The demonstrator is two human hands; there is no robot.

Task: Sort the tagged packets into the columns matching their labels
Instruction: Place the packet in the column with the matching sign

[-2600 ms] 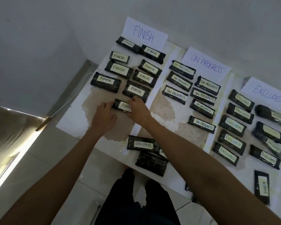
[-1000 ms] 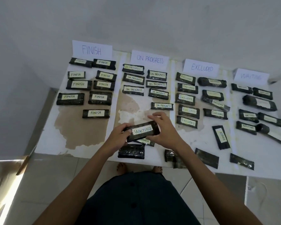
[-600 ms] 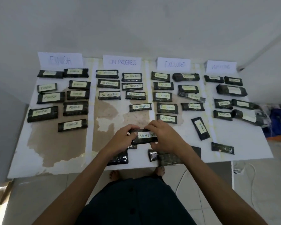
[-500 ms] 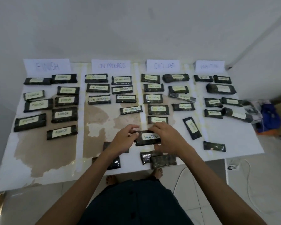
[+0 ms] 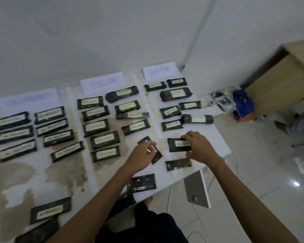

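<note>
Now my right grip pinches the black plastic packet tagged WAITING by its right end, at the white counter, in the column under the white paper WAITING sign. Just left of it, my left grip hangs loosely curled and holds nothing.

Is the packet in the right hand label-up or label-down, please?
Label-up: the packet in the right hand shows its white WAITING tag.

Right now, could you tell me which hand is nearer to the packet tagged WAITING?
The right. The right hand grips the WAITING packet at its right end; the left hand is off to its left, not touching it.
</note>
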